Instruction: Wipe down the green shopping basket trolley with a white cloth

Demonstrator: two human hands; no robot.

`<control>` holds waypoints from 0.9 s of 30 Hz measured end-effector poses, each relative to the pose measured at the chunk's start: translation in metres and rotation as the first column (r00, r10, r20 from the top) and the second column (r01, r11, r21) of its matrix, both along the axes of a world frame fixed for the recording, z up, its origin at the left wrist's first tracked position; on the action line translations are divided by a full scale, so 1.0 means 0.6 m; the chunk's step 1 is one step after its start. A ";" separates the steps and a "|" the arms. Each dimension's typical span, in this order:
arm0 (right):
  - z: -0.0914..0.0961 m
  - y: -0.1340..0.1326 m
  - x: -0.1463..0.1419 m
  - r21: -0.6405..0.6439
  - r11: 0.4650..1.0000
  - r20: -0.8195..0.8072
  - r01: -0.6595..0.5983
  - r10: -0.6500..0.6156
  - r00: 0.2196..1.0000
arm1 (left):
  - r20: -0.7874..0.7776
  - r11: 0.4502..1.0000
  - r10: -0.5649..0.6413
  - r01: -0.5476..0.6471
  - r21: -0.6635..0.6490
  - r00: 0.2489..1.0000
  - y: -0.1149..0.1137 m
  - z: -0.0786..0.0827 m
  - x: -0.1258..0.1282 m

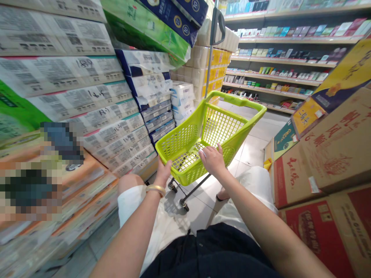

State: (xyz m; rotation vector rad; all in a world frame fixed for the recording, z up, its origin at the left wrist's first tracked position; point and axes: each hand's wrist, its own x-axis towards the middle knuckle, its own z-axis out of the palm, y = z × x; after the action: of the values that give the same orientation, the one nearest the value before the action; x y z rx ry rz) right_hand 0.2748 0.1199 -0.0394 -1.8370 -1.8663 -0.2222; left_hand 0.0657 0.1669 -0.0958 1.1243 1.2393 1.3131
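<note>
Shopping cart (188, 176): lime-green plastic, upright on the tiled floor (252, 148), just ahead of the person's parted knees; dark castors (184, 205) under its near end.
Left hand (164, 172): forearm extended forward, wrist in a gold-coloured bangle (156, 189); hand at the basket's near left corner, thumb lying along the outside.
Left fingers: partly hidden by the corner; cannot tell whether they grip.
Right hand (213, 159): forearm angled inward from the lower right, back of the hand upward, over the near right part of the basket's rim.
Right fingers: bent and slightly spread; cannot tell whether they pinch the rim.
Basket walls: perforated, lattice base visible between the sides, broad push handle (236, 100) at the far end.
Cartons (327, 139): brown and red cardboard, stacked at right, contents hidden.
Wrapped packs (95, 69): stacked at left, some with handwritten numbers; green pack (147, 27) higher up, near the stack of blue-and-white packs (149, 87).
Shelves (281, 61): rear, rows of small boxes and bottles.
</note>
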 end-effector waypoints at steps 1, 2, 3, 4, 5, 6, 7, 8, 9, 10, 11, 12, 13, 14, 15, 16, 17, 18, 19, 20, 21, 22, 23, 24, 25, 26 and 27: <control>0.000 0.000 0.000 -0.007 1.000 -0.005 0.015 -0.015 1.000 | -0.001 1.000 0.007 -0.007 -0.003 1.000 0.000 -0.001 0.001; -0.001 -0.002 -0.005 -0.009 1.000 -0.008 0.016 -0.016 1.000 | -0.001 1.000 0.015 -0.015 -0.005 1.000 -0.001 -0.002 0.001; -0.003 -0.005 -0.014 -0.005 1.000 -0.010 0.003 -0.003 1.000 | -0.001 1.000 0.019 -0.019 -0.006 1.000 -0.001 -0.003 0.002; -0.007 -0.010 -0.027 0.005 1.000 -0.009 -0.024 0.024 1.000 | -0.001 1.000 0.021 -0.021 -0.006 1.000 -0.001 -0.004 0.002; -0.011 -0.016 -0.043 0.017 0.998 -0.003 -0.063 0.063 0.998 | -0.001 1.000 0.019 -0.019 -0.003 1.000 -0.001 -0.006 0.002; -0.017 -0.022 -0.061 0.028 0.993 0.007 -0.112 0.112 0.994 | -0.002 1.000 0.014 -0.014 0.003 1.000 0.000 -0.008 0.001; -0.022 -0.028 -0.079 0.036 0.986 0.021 -0.165 0.164 0.986 | -0.005 1.000 0.012 -0.012 0.008 1.000 0.000 -0.009 0.000; -0.027 -0.034 -0.096 0.040 0.976 0.036 -0.215 0.214 0.976 | -0.011 1.000 0.013 -0.013 0.011 1.000 0.001 -0.011 -0.001; -0.032 -0.039 -0.110 0.041 0.966 0.050 -0.256 0.254 0.966 | -0.016 1.000 0.014 -0.014 0.013 1.000 0.002 -0.012 -0.002; -0.035 -0.043 -0.121 0.041 0.958 0.061 -0.284 0.281 0.958 | -0.021 1.000 0.013 -0.012 0.011 1.000 0.003 -0.013 -0.004; -0.037 -0.045 -0.127 0.042 0.953 0.069 -0.301 0.298 0.952 | -0.025 1.000 0.008 -0.008 0.009 1.000 0.004 -0.014 -0.006; -0.038 -0.046 -0.129 0.043 0.950 0.074 -0.309 0.306 0.949 | -0.029 1.000 0.002 -0.002 0.005 1.000 0.005 -0.014 -0.007; -0.037 -0.045 -0.125 0.046 0.950 0.077 -0.310 0.306 0.949 | -0.034 1.000 -0.004 0.004 -0.001 0.999 0.005 -0.015 -0.009; -0.034 -0.043 -0.118 0.047 0.952 0.077 -0.304 0.300 0.951 | -0.038 1.000 -0.008 0.007 -0.007 0.999 0.006 -0.015 -0.010; -0.031 -0.040 -0.106 0.048 0.956 0.073 -0.289 0.285 0.956 | -0.043 1.000 -0.007 0.006 -0.013 0.999 0.007 -0.016 -0.011; -0.028 -0.036 -0.092 0.047 0.964 0.064 -0.263 0.259 0.964 | -0.045 1.000 -0.001 0.000 -0.018 0.999 0.007 -0.016 -0.012; -0.024 -0.031 -0.075 0.046 0.973 0.051 -0.226 0.224 0.973 | -0.043 1.000 0.003 -0.004 -0.018 0.999 0.007 -0.017 -0.012; -0.020 -0.026 -0.057 0.046 0.982 0.033 -0.181 0.180 0.983 | -0.036 1.000 0.003 -0.004 -0.017 0.999 0.007 -0.017 -0.011; -0.016 -0.020 -0.039 0.046 0.990 0.014 -0.130 0.129 0.992 | -0.025 1.000 -0.001 0.000 -0.012 1.000 0.006 -0.017 -0.011; -0.013 -0.015 -0.022 0.049 0.996 -0.006 -0.077 0.077 0.997 | -0.016 1.000 -0.006 0.006 -0.005 1.000 0.005 -0.017 -0.009; -0.011 -0.009 -0.007 0.053 0.998 -0.025 -0.028 0.029 0.999 | -0.008 1.000 -0.011 0.011 0.002 1.000 0.004 -0.016 -0.008; -0.010 -0.005 0.003 0.059 0.998 -0.042 0.014 -0.012 0.999 | -0.002 1.000 -0.014 0.014 0.006 1.000 0.002 -0.015 -0.006; -0.010 -0.002 0.009 0.064 0.997 -0.057 0.046 -0.042 0.997 | 0.001 1.000 -0.014 0.014 0.007 1.000 0.001 -0.013 -0.005; -0.011 -0.001 0.009 0.068 0.996 -0.069 0.062 -0.057 0.996 | 0.002 1.000 -0.010 0.010 0.007 1.000 -0.001 -0.012 -0.003; -0.012 -0.002 0.002 0.070 0.996 -0.076 0.062 -0.056 0.996 | 0.002 1.000 -0.007 0.007 0.006 1.000 -0.002 -0.009 -0.002; -0.015 -0.005 -0.009 0.071 0.996 -0.077 0.045 -0.040 0.996 | -0.001 1.000 -0.005 0.005 0.004 1.000 -0.004 -0.007 -0.001; -0.019 -0.009 -0.026 0.070 0.997 -0.070 0.012 -0.007 0.997 | -0.005 1.000 -0.003 0.003 0.003 1.000 -0.005 -0.005 0.000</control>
State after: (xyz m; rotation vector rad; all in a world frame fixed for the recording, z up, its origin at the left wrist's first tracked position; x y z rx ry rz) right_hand 0.2592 0.1145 -0.0507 -1.7842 -1.7797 -0.2216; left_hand 0.0658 0.1641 -0.0990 1.1315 1.2387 1.3108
